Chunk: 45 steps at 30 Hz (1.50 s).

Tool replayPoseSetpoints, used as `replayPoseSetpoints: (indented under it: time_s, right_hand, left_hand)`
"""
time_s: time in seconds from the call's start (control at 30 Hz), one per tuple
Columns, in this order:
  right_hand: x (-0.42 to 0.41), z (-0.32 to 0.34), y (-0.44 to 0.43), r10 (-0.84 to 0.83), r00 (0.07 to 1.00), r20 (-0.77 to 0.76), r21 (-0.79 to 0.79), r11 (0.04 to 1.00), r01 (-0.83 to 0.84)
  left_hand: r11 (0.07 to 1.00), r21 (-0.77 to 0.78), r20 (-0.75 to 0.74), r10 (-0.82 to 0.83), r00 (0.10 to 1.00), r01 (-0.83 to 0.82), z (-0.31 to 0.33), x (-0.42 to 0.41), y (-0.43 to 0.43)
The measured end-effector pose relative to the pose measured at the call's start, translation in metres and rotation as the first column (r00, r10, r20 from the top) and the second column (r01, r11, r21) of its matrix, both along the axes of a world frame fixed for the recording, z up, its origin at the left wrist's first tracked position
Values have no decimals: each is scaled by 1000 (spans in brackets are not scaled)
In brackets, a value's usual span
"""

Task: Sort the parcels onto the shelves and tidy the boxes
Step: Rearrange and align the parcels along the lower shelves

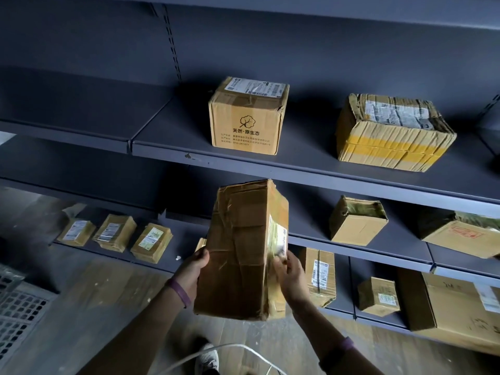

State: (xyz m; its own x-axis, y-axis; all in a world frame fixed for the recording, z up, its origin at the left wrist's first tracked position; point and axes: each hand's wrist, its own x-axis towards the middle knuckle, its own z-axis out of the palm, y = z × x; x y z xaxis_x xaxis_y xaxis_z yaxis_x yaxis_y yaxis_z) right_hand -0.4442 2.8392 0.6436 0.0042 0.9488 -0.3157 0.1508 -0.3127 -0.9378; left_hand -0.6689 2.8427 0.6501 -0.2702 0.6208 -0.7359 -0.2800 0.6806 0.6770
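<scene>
A person holds a tall, crumpled cardboard parcel (239, 250) upright in the air in front of the dark grey shelving, below the front edge of the upper shelf (243, 164). The left hand (195, 266) grips the parcel's left edge, thumb on the front face and fingers wrapped behind. The right hand (290, 277) clasps the right side, its fingertips on the shipping label (278, 236) there, slightly blurred. Each wrist wears a purple band. On the upper shelf stand a carton printed with a cotton-flower logo (246, 117) and, well apart to its right, a battered box bound with yellow tape (392, 133). On the middle shelf, right of the held parcel, sit a small tilted box (357, 221) and a flatter box with a red stamp (460, 235). Three small taped packets (115, 233) lie in a row on the low shelf at left. Further boxes stand on the bottom shelf at right, among them a large carton (457, 309). A white wire crate (19, 304) sits on the floor at far left.
</scene>
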Motion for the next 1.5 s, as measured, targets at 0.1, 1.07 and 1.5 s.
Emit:
replayPoseSetpoints:
  time_s: [0.1, 1.07, 1.5]
  right_hand:
    - [10, -9, 2, -54, 996, -68, -178, 983, 41]
    - [30, 21, -16, -242, 956, -164, -62, 970, 235]
    - [96, 17, -105, -608, 765, -214, -96, 792, 603]
  left_hand:
    - [993, -112, 53, -21, 998, 27, -1, 1, -5]
    - [935, 190, 139, -326, 935, 298, 2, 43, -4]
    - [750, 135, 173, -662, 730, 648, -12, 119, -7]
